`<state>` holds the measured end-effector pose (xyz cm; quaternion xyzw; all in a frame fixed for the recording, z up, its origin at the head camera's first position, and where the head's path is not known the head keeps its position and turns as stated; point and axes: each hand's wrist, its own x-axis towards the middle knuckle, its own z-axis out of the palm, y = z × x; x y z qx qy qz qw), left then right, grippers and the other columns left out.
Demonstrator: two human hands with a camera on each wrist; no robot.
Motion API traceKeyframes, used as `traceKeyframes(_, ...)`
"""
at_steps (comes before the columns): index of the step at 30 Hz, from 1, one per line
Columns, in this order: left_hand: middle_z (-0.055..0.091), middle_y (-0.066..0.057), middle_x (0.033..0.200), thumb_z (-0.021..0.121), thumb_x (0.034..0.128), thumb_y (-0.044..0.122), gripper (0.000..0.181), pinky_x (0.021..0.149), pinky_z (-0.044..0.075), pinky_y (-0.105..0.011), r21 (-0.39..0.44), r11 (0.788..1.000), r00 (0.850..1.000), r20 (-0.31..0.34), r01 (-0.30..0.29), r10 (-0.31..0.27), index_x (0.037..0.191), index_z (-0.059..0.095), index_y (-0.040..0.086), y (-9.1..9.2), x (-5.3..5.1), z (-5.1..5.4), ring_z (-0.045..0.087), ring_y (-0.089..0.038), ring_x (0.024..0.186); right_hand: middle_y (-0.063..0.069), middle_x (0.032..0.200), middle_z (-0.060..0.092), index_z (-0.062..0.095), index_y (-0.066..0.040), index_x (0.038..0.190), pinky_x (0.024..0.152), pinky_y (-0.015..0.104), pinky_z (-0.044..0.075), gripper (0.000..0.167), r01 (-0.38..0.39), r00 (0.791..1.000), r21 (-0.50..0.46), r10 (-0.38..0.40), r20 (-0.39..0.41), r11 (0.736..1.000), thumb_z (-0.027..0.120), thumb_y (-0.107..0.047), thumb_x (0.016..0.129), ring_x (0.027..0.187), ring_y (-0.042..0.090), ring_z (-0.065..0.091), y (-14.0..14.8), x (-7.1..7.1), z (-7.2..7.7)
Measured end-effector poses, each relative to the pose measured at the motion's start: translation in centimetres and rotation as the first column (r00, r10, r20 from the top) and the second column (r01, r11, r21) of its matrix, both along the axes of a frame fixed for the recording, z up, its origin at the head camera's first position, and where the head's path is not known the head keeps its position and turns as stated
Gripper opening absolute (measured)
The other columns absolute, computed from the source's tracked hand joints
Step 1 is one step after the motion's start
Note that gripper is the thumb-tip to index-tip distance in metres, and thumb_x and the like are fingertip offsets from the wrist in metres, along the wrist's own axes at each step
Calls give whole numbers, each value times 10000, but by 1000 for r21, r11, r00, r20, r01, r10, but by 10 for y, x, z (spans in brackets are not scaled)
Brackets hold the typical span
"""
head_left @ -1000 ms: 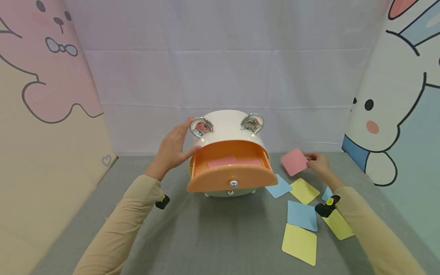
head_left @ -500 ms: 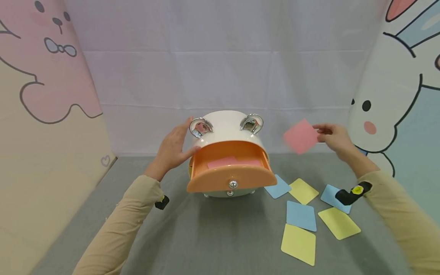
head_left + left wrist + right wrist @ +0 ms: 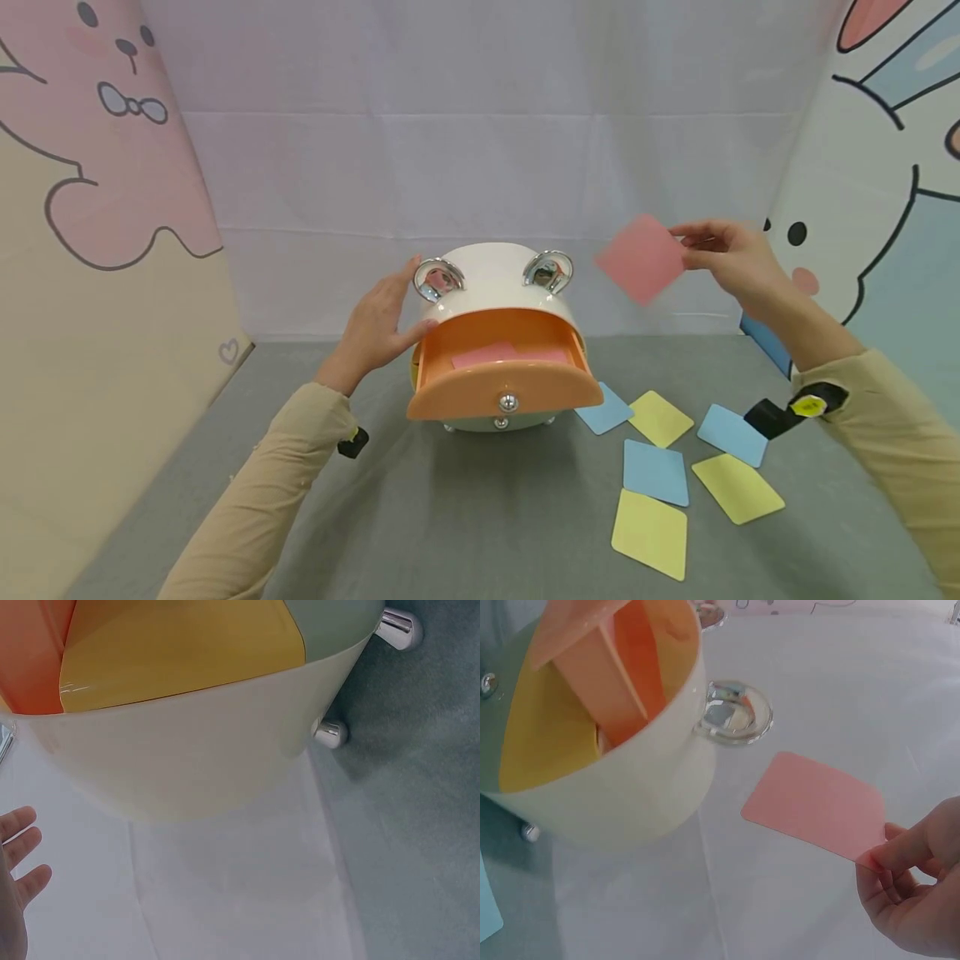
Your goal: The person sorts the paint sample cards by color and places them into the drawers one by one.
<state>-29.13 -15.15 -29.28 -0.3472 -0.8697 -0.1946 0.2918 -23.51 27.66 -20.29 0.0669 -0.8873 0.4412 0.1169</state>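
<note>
- While my right hand [image 3: 738,260] pinches a thin pink card [image 3: 641,260] at two o'clock of the glossy drawer box [image 3: 491,273],
- my left hand [image 3: 378,325] spreads wide at nine.

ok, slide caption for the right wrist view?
Right hand pinches a pink card beside the white cabinet and its open orange drawer.
</note>
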Motion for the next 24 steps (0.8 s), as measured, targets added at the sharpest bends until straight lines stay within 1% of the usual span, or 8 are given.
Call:
traceKeyframes(3, 359, -107, 1420, 329, 829, 698, 879, 983, 345, -471, 1, 1000, 1000, -5, 1, -1, 1461, 172, 108, 0, 0, 0, 423, -323, 1190, -78, 950, 532, 487, -4, 1271, 723, 90, 434, 399, -50, 998, -38, 49, -32, 998, 536, -183, 917, 858, 41, 525, -14, 7, 11)
traceKeyframes(5, 359, -105, 1420, 320, 828, 701, 882, 980, 348, -468, 1, 1000, 1000, -10, 1, -1, 1461, 172, 104, 1, -1, 0, 427, -322, 1185, -98, 920, 562, 513, 9, 1239, 717, 108, 454, 367, -89, 994, -50, 86, -64, 995, 547, -148, 909, 842, 56, 542, -26, 12, 16)
traceKeyframes(7, 363, -107, 1418, 313, 827, 704, 886, 974, 353, -469, 3, 1000, 1000, -12, 2, -2, 1460, 176, 99, 1, -1, -1, 431, -323, 1177, -84, 900, 584, 542, 14, 1207, 699, 126, 469, 332, -125, 989, -40, 121, -90, 991, 557, -116, 901, 831, 82, 549, -40, 16, 19)
traceKeyframes(9, 367, -110, 1414, 307, 826, 707, 889, 970, 355, -470, 5, 1000, 1000, -11, 2, -2, 1459, 177, 96, 1, -1, -1, 433, -322, 1172, -38, 904, 597, 565, 16, 1179, 687, 144, 478, 299, -162, 982, -20, 159, -105, 987, 559, -85, 897, 837, 116, 546, -56, 18, 19)
traceKeyframes(12, 378, -116, 1405, 309, 827, 705, 889, 964, 359, -471, 8, 1000, 1000, -8, 1, -1, 1458, 180, 93, 1, -1, -2, 435, -322, 1167, 62, 946, 601, 583, 10, 1161, 684, 165, 486, 277, -239, 965, 16, 240, -105, 971, 557, -53, 892, 859, 175, 538, -78, 21, 17)
traceKeyframes(15, 389, -122, 1396, 311, 828, 704, 887, 960, 364, -470, 9, 1000, 1000, -6, 1, -1, 1458, 181, 93, 2, -2, -2, 439, -323, 1163, 127, 985, 597, 589, 4, 1157, 703, 180, 494, 271, -322, 942, 32, 324, -84, 946, 549, -31, 891, 880, 210, 541, -97, 21, 13)
traceKeyframes(18, 395, -122, 1392, 304, 827, 706, 887, 954, 368, -469, 7, 1000, 1000, -7, 0, 0, 1459, 179, 96, 2, -3, -2, 443, -323, 1157, 132, 1006, 600, 602, -1, 1141, 729, 209, 494, 261, -381, 922, 35, 382, -67, 924, 542, -9, 887, 898, 219, 543, -112, 18, 8)
traceKeyframes(24, 375, -117, 1407, 299, 829, 704, 888, 965, 361, -470, 2, 1000, 1000, -4, 0, 0, 1458, 178, 89, 2, -3, -2, 431, -320, 1173, 93, 997, 585, 640, -17, 1085, 782, 307, 495, 246, -431, 900, 68, 434, -42, 900, 532, 35, 870, 898, 211, 548, -137, 15, -3)
